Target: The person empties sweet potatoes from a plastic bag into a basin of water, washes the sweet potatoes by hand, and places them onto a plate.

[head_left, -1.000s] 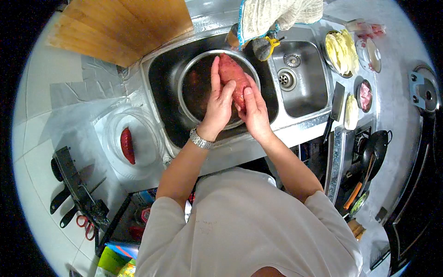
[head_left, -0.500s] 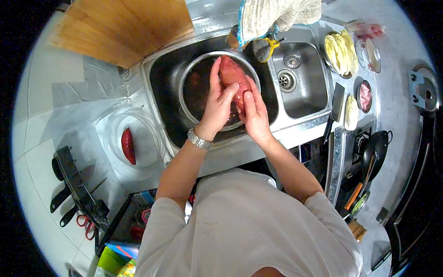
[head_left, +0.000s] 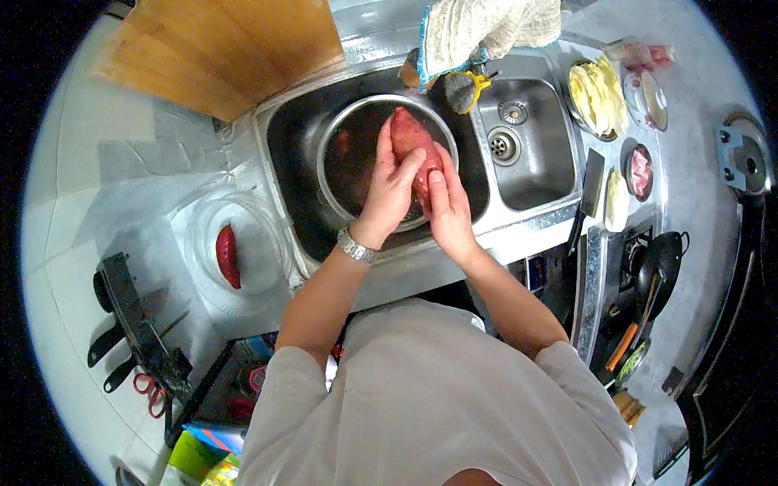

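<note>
A large reddish sweet potato (head_left: 413, 138) is held in both hands over a round metal basin (head_left: 327, 154) in the left sink bowl. My left hand (head_left: 391, 192) is closed around its left side, with the thumb across the top. My right hand (head_left: 447, 198) grips the right side and lower end, thumb on the near part. Dark water fills the basin, and a blurred reddish shape (head_left: 344, 142) shows in it at the left. Another, smaller sweet potato (head_left: 228, 256) lies in a clear round bowl (head_left: 258, 279) on the counter to the left.
A wooden board (head_left: 231, 53) leans behind the sink. A cloth (head_left: 494, 28) hangs near the tap. To the right are a cleaver (head_left: 592, 182), a plate of cabbage leaves (head_left: 598, 97), a dish of meat (head_left: 640, 172) and a wok (head_left: 668, 259). A knife rack (head_left: 138, 316) stands at left.
Both hands still hold the sweet potato over the basin. My left fingers have drawn in closer along its left side, and the sweet potato sits slightly lower in view.
</note>
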`<action>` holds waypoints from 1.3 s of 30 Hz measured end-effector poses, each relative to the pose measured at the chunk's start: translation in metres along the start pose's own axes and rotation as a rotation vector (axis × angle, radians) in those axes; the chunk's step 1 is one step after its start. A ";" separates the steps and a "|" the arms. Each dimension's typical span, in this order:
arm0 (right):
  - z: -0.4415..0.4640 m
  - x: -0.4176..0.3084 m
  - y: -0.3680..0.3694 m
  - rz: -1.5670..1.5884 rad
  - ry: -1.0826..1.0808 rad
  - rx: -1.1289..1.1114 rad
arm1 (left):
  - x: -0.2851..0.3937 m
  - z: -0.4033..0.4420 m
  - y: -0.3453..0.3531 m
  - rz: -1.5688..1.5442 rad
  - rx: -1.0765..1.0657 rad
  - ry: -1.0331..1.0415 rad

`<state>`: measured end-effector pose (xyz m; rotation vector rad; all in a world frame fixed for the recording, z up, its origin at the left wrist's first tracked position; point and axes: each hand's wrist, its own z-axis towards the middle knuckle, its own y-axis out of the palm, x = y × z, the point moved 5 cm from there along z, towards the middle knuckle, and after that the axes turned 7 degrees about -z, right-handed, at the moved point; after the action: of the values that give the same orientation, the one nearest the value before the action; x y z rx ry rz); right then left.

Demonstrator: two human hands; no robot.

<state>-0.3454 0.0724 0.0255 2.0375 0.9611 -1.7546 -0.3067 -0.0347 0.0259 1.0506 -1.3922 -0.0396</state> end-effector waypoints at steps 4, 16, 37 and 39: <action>-0.010 -0.018 0.002 -0.141 -0.104 -0.007 | -0.002 0.008 -0.003 0.069 0.196 0.007; -0.009 -0.001 -0.005 0.321 0.285 -0.066 | 0.008 -0.008 0.005 0.063 -0.165 -0.098; 0.066 0.108 0.020 -0.975 -0.014 -0.045 | -0.083 0.051 -0.122 1.650 0.050 0.192; 0.076 0.105 0.022 -1.162 -0.242 -0.041 | -0.093 0.052 -0.118 1.815 -0.025 -0.014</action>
<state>-0.3851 0.0411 -0.0956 1.1629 2.3153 -2.3074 -0.3079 -0.0771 -0.1268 -0.5149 -1.8706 1.2248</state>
